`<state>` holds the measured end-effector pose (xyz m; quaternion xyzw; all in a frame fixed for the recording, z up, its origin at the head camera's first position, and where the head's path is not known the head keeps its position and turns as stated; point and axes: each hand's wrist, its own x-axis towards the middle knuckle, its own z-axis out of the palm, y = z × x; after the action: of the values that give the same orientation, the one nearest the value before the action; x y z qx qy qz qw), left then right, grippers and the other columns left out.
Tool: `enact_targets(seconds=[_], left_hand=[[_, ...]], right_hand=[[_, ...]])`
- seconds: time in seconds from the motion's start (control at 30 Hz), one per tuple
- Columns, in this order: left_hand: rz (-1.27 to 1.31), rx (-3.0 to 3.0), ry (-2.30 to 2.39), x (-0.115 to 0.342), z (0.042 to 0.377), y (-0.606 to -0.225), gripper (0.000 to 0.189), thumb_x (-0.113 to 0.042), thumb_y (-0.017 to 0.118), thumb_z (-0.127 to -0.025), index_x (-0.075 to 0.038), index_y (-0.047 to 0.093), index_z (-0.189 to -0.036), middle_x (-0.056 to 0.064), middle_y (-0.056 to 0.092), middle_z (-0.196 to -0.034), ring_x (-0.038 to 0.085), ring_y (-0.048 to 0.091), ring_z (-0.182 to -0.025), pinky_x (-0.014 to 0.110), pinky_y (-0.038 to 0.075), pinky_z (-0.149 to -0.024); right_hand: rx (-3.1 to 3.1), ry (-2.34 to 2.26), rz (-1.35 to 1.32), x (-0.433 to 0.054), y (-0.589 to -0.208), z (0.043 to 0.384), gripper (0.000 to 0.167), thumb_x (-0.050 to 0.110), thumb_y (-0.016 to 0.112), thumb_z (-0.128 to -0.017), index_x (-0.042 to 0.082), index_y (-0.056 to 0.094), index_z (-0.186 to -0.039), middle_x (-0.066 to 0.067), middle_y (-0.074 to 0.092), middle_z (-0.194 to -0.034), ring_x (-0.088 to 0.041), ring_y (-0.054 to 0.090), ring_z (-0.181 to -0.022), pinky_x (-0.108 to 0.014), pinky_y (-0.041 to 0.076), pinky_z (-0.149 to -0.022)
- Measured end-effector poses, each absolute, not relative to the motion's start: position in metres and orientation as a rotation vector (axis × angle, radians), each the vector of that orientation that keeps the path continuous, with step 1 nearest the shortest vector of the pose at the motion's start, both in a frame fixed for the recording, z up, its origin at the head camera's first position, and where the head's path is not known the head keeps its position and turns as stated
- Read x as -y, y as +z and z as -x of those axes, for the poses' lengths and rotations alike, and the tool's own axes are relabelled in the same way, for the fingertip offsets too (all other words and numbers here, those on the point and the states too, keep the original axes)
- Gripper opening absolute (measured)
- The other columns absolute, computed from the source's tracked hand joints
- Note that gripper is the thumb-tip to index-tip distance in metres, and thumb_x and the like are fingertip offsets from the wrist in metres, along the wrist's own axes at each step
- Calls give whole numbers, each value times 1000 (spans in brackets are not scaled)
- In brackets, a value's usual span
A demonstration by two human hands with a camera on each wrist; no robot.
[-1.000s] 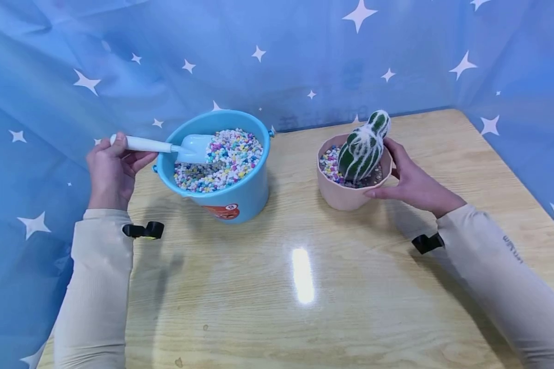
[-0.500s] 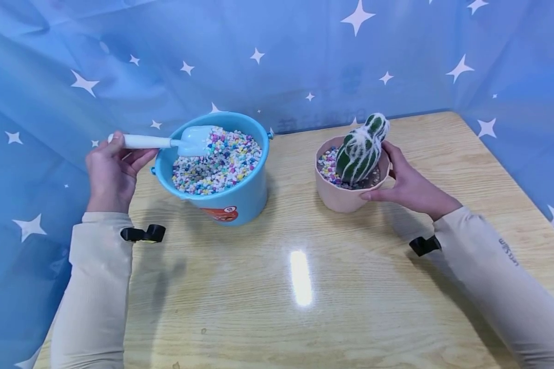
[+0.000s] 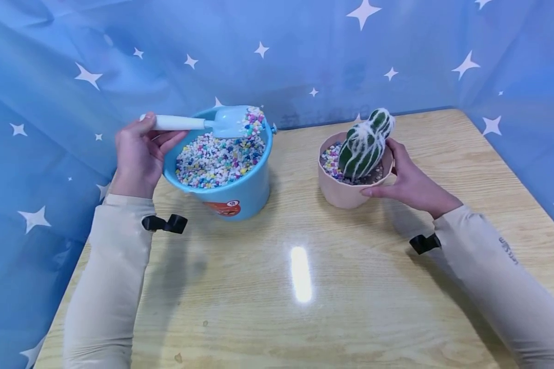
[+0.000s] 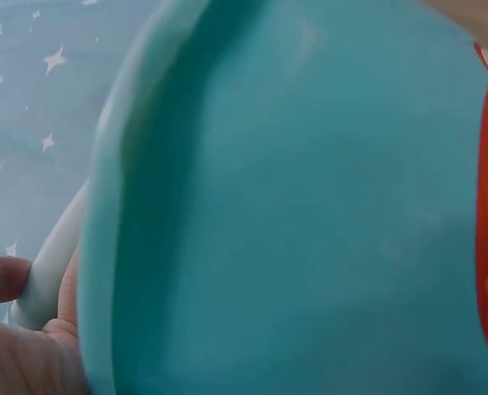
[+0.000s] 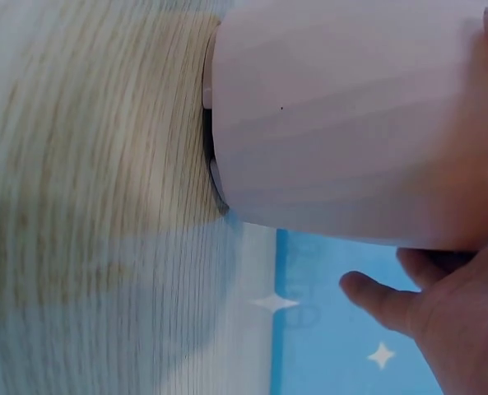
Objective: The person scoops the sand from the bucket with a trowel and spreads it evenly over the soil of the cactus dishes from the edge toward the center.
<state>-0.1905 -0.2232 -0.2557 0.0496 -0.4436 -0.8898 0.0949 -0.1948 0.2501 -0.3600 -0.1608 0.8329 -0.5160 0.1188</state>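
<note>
My left hand (image 3: 138,154) grips the white handle of a small shovel (image 3: 228,122) whose pale blue blade hangs over the far side of a blue bucket (image 3: 254,192). Colourful pebbles (image 3: 254,122) lie at the blade's tip, and many more pebbles (image 3: 219,161) fill the bucket. My right hand (image 3: 411,182) holds the rim of a pink pot (image 3: 343,195), thumb on the near side and fingers behind. A green cactus with white threads (image 3: 362,154) leans to the right in the pot. Around its base lie coloured pebbles on the left and brownish grit on the right.
Bucket and pot stand apart on a wood-grain table (image 3: 258,318), toward its back edge. Behind and at both sides hangs a blue curtain with white stars (image 3: 314,61). A bright light reflection lies on the tabletop.
My left hand has lifted the shovel out of the pebbles and moved it up and to the right, with pebbles on its tip. My right hand stays at the pot.
</note>
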Motion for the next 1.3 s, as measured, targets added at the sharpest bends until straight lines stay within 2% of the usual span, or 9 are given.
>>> enact_targets(seconds=[0.27, 0.43, 0.67, 1.3], left_hand=[[-129, 1358, -2654, 197, 197, -248, 16, -4, 51, -102, 8, 48, -112, 28, 59, -116, 38, 70, -85, 42, 58, -82], [-80, 1458, -2632, 182, 200, -246, 18, -6, 51, -103, 8, 49, -114, 29, 60, -116, 37, 71, -86, 39, 58, -81], [-65, 1552, -2615, 163, 204, -242, 19, -8, 52, -103, 8, 50, -113, 29, 62, -111, 36, 71, -86, 38, 59, -81], [-48, 1842, -2520, 132, 212, -242, 22, -11, 55, -102, 8, 52, -112, 29, 57, -120, 33, 72, -84, 38, 59, -84]], right_hand=[[-2425, -1470, 451, -253, -358, 194, 118, 12, 81, -83, 23, -11, -156, -7, -5, -161, -30, 3, -147, -65, 14, -115], [-2436, -1494, 475, -253, -358, 193, 117, 12, 81, -83, 22, -8, -157, -6, -4, -162, -31, 5, -146, -65, 16, -114], [-2460, -1500, 492, -252, -362, 191, 115, 19, 82, -83, 23, -6, -157, -7, -4, -161, -31, 2, -146, -66, 17, -113], [-2491, -1474, 471, -248, -360, 189, 117, 28, 84, -82, 21, -6, -156, -11, -2, -158, -34, 5, -146, -63, 14, -115]])
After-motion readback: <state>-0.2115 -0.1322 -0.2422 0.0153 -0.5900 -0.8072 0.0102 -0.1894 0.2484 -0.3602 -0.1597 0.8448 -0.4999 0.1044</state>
